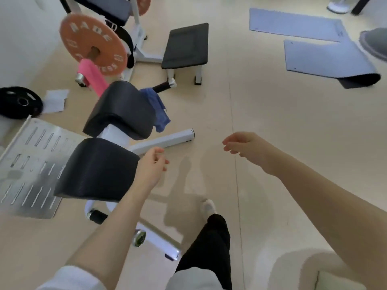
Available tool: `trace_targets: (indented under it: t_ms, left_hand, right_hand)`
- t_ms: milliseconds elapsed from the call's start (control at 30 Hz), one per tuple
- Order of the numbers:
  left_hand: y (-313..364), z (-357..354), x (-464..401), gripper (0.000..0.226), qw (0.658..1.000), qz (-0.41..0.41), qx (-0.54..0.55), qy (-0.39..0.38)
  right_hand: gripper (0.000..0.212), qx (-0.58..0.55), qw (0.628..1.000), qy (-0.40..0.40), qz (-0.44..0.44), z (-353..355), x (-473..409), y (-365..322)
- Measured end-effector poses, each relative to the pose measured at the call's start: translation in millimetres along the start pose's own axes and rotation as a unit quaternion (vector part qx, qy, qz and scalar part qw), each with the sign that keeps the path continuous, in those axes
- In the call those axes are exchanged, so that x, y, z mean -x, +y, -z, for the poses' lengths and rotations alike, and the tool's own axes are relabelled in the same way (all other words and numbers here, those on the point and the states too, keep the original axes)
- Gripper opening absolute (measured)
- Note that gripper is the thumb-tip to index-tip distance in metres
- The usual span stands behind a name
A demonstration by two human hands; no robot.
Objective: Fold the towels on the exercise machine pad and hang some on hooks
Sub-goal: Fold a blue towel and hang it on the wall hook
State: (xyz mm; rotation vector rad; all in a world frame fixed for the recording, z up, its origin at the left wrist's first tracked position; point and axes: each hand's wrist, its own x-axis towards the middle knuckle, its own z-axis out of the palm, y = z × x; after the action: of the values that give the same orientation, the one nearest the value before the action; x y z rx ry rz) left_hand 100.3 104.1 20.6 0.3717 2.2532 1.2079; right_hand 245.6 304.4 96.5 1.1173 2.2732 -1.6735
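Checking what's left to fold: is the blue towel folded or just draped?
Draped, not folded: the blue towel hangs crumpled off the far side of the upper black pad.

The blue towel is partly hidden behind the black pad — the orange plate's lettering is blurred.

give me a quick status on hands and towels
Left hand and right hand empty. Blue towel and pink towel hang on machine. Nothing blocking.

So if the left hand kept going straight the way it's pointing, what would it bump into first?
Probably the white frame bar of the machine, just beyond the left hand; the blue towel hangs farther along. Depth is hard to judge, so the hand may pass above the bar.
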Motion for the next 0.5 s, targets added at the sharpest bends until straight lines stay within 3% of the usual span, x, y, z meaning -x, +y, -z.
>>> trace_targets:
  t_ms: [167, 267, 500]
  left_hand:
    - [45.2, -17.0, -83.4, 0.027, 0.998, 0.028, 0.028, 0.039]
    - [68.1, -10.5, -117.6, 0.027, 0.996, 0.039, 0.025, 0.081]
    - [92.1, -0.5, -161.7, 0.025, 0.992, 0.068, -0.016, 0.103]
  right_hand:
    - [0.013, 0.034, 0.999, -0.001, 0.015, 30.7, -105.7, -41.2]
    - [0.014, 0.063, 0.997, -0.037, 0.040, 29.1, -165.2, -70.6]
    - [0.030, 0.110, 0.980, -0.159, 0.052, -18.9, -279.3, -110.5]
